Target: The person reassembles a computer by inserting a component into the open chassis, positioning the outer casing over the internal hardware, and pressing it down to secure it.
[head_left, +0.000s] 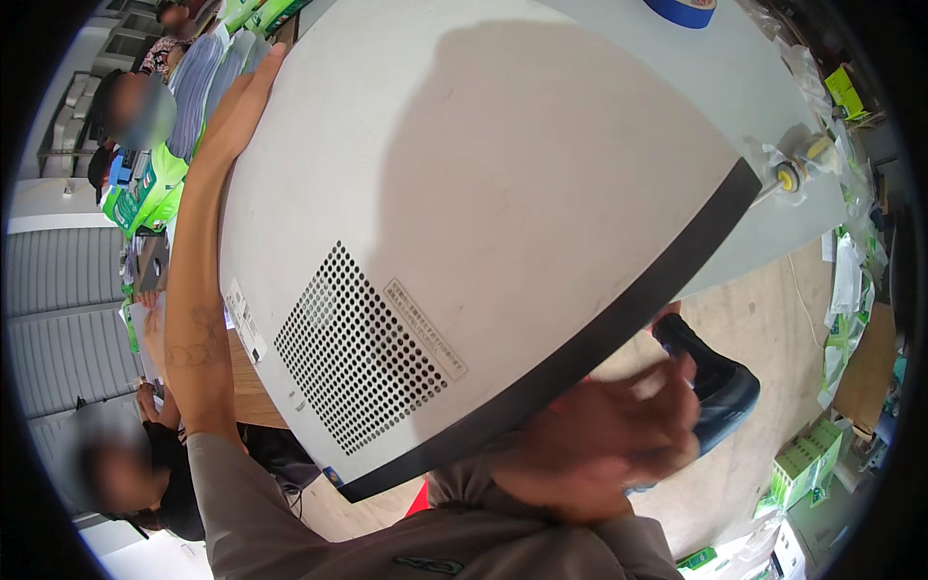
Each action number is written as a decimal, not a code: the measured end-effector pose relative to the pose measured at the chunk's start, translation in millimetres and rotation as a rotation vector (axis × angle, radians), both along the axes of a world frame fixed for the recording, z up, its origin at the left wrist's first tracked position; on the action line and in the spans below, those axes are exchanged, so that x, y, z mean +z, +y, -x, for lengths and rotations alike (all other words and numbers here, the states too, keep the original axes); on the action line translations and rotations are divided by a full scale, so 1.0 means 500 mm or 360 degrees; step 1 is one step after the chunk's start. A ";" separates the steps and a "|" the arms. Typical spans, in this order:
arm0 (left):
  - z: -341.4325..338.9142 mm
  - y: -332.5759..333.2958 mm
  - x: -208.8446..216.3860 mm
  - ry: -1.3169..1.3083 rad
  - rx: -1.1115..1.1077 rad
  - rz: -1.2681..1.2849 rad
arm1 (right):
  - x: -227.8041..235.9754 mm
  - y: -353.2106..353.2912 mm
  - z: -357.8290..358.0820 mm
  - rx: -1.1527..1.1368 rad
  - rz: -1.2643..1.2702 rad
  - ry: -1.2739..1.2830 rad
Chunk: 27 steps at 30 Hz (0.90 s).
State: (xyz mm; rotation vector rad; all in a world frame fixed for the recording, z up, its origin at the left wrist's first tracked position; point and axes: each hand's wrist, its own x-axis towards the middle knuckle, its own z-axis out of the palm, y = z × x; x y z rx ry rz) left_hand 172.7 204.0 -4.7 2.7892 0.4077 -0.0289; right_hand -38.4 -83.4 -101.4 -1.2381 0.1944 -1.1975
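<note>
A large white appliance casing [541,193] fills the middle of the view, on or over a pale grey tabletop [773,106]. It has a square grid of round vent holes [362,353] and a dark strip [580,358] along its near right edge. My left hand [251,97] lies against the casing's far left edge, fingers stretched along it. Below the dark strip, my right hand [619,435] is smeared by motion, so its fingers and anything in them cannot be made out. By the casing's right corner lies a screwdriver-like tool with a yellow-and-black handle [788,177].
A blue tape roll [681,10] sits at the tabletop's far edge. Co-workers [145,474] are at the left, near stacked clear plastic [198,87] and green packages [145,198]. A dark blue-black shape [715,387] is beyond my right hand. Green boxes [807,464] stand at right.
</note>
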 end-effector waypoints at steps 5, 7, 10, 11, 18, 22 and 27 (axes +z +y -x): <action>-0.022 0.058 -0.038 -0.0061 -0.0139 0.0112 | -0.039 0.025 -0.038 0.0164 -0.0033 -0.0264; -0.026 0.076 -0.027 -0.0058 -0.0144 0.0029 | -0.037 -0.029 -0.014 0.0416 0.0079 -0.0211; -0.030 0.039 -0.024 0.0034 -0.0092 -0.0022 | -0.016 -0.111 -0.040 0.0245 0.0267 0.0101; -0.019 0.041 -0.029 0.0044 -0.0074 -0.0008 | 0.001 -0.154 -0.063 0.0312 0.0394 0.0180; 0.057 0.063 -0.005 -0.0619 -0.0194 -0.0400 | 0.109 -0.298 -0.162 0.1422 0.0828 0.0669; 0.262 -0.049 -0.020 -0.0931 -0.0132 -0.0024 | 0.145 -0.380 -0.198 0.1841 0.0796 0.1081; 0.663 -0.098 -0.105 -0.1042 0.0358 0.0259 | 0.094 -0.395 -0.224 0.2059 0.0988 0.0750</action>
